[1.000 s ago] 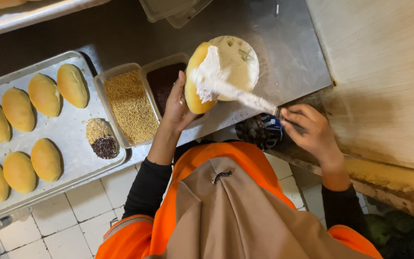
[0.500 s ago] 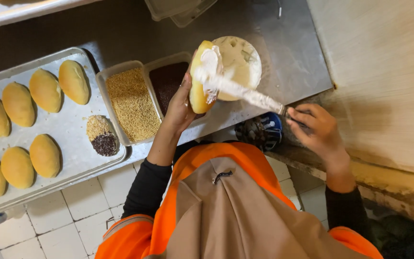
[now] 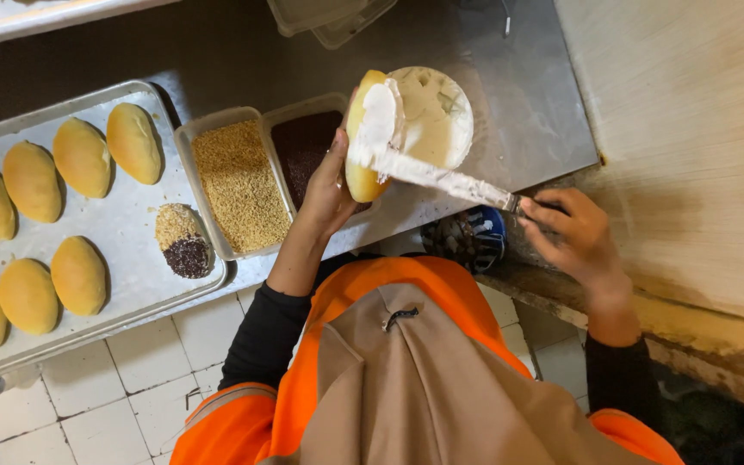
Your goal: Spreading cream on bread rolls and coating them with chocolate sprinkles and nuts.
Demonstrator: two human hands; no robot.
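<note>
Metal counter [image 3: 527, 103] seen from above, tray [image 3: 122, 224] of buns [image 3: 82, 157] at left, crumb tub [image 3: 238, 183] and sprinkle tub [image 3: 303, 142] alongside, bun [image 3: 362, 176] gripped in left hand [image 3: 329, 185] over cream bowl [image 3: 437, 116], now raised slightly higher than before, cream-coated knife [image 3: 441, 176] clasped by right hand [image 3: 574, 237], blade laid across bun.

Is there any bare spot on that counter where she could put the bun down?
Bare metal counter lies right of the cream tub, up to the wooden board. The baking tray has a gap between the plain buns and the topped bun. It is crowded around the topping containers.
</note>
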